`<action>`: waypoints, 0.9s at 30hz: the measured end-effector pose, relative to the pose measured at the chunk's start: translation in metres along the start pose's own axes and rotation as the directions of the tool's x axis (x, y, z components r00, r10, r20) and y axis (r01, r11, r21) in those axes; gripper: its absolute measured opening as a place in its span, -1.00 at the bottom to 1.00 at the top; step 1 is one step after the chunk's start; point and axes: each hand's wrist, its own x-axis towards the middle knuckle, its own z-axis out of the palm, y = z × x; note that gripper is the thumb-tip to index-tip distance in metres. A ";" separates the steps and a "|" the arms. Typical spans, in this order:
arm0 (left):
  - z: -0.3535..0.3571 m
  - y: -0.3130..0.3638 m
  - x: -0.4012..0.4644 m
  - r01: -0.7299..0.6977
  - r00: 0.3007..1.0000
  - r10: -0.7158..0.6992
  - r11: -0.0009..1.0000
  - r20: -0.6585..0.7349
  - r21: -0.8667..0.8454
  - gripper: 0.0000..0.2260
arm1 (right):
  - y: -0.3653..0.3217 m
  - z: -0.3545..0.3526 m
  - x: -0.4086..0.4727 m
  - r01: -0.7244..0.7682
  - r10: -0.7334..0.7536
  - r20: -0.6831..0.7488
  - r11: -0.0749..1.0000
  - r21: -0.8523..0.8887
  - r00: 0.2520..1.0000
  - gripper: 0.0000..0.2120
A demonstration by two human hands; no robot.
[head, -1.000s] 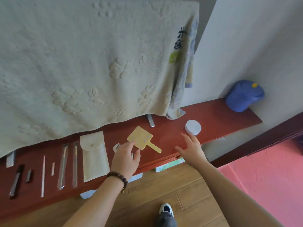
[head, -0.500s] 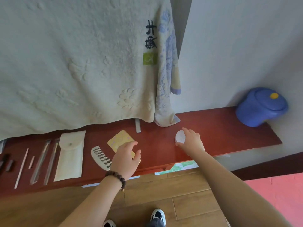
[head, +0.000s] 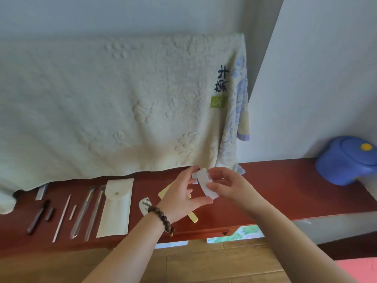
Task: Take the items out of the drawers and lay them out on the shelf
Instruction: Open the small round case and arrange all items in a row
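White round case (head: 205, 183), pinched by left hand (head: 183, 198) and right hand (head: 231, 187): best lowered flat onto shelf (head: 285, 190).

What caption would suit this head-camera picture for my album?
Left hand and right hand hold a white disc above a red shelf lined with small tools.

From my remote view, the only writing is on the pale towel (head: 102, 109) hanging over the shelf. Near the towel's right edge, two dark characters (head: 222, 80) are stitched one above the other; the upper resembles 井, the lower I cannot make out. Just below them sits a small green label (head: 218, 102) with a white mark, unreadable.
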 end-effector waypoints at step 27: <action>-0.060 0.011 -0.026 -0.082 0.970 0.106 0.990 0.220 -0.115 -0.37 | -0.035 0.014 -0.002 -0.170 0.259 -0.072 0.793 0.585 0.963 -0.56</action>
